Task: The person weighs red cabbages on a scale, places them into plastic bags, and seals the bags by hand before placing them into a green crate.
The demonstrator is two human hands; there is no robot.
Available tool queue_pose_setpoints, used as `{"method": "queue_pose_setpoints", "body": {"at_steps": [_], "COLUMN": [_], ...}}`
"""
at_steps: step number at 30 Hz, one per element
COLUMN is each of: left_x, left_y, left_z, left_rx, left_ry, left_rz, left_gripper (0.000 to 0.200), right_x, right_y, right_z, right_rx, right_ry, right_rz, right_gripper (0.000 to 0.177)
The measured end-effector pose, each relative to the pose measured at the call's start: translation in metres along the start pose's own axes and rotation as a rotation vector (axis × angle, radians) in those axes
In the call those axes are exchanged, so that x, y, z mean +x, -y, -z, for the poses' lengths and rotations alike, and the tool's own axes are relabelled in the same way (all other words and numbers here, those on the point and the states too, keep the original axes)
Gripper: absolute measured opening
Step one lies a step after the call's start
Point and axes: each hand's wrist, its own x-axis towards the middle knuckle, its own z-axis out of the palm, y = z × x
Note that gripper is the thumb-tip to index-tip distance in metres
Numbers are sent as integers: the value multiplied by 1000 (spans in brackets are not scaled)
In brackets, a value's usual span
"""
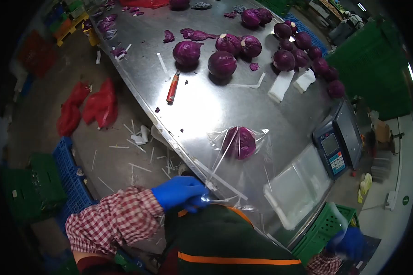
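A purple cabbage [241,143] lies inside a clear plastic bag [254,178] on the metal table, close to me. The bag's near end is gathered in my left hand [181,190], a blue-gloved hand closed on it at the table edge. Far to the lower right, my right hand [348,243], also blue-gloved, is blurred; from its closed fingers rises a pale strip [338,214]. Right of the bagged cabbage sits a stack of flat clear bags [298,188]. A knife with a red handle [173,88] rests farther up the table.
Several loose cabbages [222,64] are on the far part of the metal table [197,107]. A digital scale [332,144] stands at right, above a green crate [326,229]. White foam pieces [281,85] lie near the cabbages. Blue crates [71,178] and red net bags [101,105] are on the littered floor.
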Motion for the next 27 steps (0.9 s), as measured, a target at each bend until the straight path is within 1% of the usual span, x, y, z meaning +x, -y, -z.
{"method": "queue_pose_setpoints", "body": {"at_steps": [1, 2, 3, 4, 5, 6, 7, 8, 9, 10, 11, 12, 13, 14, 15, 16, 17, 18, 19, 20, 21, 22, 23, 24, 25, 26, 27], "left_x": [-5, -10, -11, -6, 6, 17, 32, 50, 64, 76, 83, 82, 76, 80, 77, 67, 72, 83, 90, 100, 109, 121, 136, 167, 191, 178, 168], "left_y": [1, 2, 4, 12, 26, 39, 41, 40, 39, 36, 29, 20, 15, 17, 13, 4, 7, 9, 11, 8, 3, 0, 2, 27, 49, 32, 20], "left_z": [13, 28, 33, 31, 27, 26, 18, 2, -10, -15, -18, -17, -18, -14, -15, -12, -12, -10, -10, -11, -8, -2, 5, 32, 54, 30, 13], "left_rx": [5, -21, -55, -37, 496, 1024, 1049, 1015, 981, 1005, 1027, 1054, 867, 423, -9, 2, 2, -35, -70, 100, 104, 212, 320, 915, 1499, 1120, 1127], "left_ry": [11, 12, 6, 15, -415, -836, -825, -786, -742, -630, -513, -464, -472, -432, -377, -417, -417, -429, -440, -579, -573, -578, -577, -413, -204, -251, -237], "left_rz": [5, 58, 106, 120, -366, -861, -871, -1008, -1149, -1256, -1367, -1394, -1376, -1244, -1066, -974, -964, -859, -753, -633, -628, -481, -330, -462, -586, -154, -156], "left_gripper": [29, 32, 36, 36, 40, 45, 45, 47, 50, 45, 40, 30, 19, 13, 10, 16, 16, 18, 21, 29, 29, 29, 30, 29, 28, 23, 23], "right_x": [16, 34, 52, 59, 77, 91, 101, 122, 136, 145, 158, 177, 182, 179, 186, 196, 202, 201, 206, 216, 227, 236, 241, 247, 273, 259, 268], "right_y": [-34, -56, -61, -53, -29, 28, 93, 123, 157, 175, 174, 172, 174, 174, 172, 170, 169, 179, 179, 179, 179, 171, 165, 158, 143, 146, 152], "right_z": [-37, -69, -90, -98, -86, -59, -32, -23, -10, -2, -6, -11, 0, 8, 12, 9, 7, 12, 7, -3, -12, -27, -44, -64, -111, -125, -150], "right_rx": [-122, -187, -139, 173, 479, 540, 900, 420, 425, 422, 432, 734, 1018, 1315, 1313, 1633, 1949, 1897, 1902, 1831, 1755, 1686, 1600, 1513, 1201, 1246, 1307], "right_ry": [19, 80, 88, -3, -116, -392, -511, -809, -838, -875, -919, -715, -480, -523, -532, -489, -430, -397, -392, -343, -299, -270, -132, 3, 33, 31, -54], "right_rz": [-69, -107, -81, 25, 140, 203, 186, 412, 583, 753, 744, 829, 908, 757, 761, 683, 581, 295, 284, 147, 17, 63, 74, 86, 211, 417, 493], "right_gripper": [31, 34, 37, 45, 54, 70, 70, 65, 59, 52, 52, 47, 41, 18, 18, 11, 14, 26, 26, 23, 21, 18, 18, 19, 21, 21, 22]}}
